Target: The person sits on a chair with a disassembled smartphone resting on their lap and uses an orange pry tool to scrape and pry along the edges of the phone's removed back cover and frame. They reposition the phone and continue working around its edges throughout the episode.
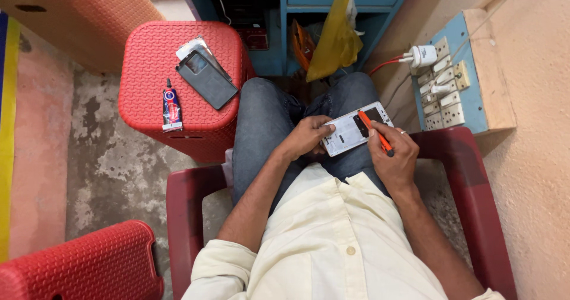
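I sit in a dark red plastic chair (pixel 466 175) with a white opened phone (pixel 350 135) resting on my lap. My left hand (pixel 306 137) grips the phone's left edge, thumb on its surface. My right hand (pixel 395 154) holds an orange tool (pixel 374 132) like a pen, its tip touching a dark patch near the phone's upper middle. On the red stool (pixel 148 104) to the left lie a dark phone back cover (pixel 206 78), a pale piece under it, and a small glue tube (pixel 171 108).
A blue wall board with switches and sockets (pixel 448 89) holds a white plug with red cable on the right. Blue shelving (pixel 332 3) with a yellow bag (pixel 335 36) stands ahead. Another red stool (pixel 89 267) sits lower left, an orange one (pixel 77 15) upper left.
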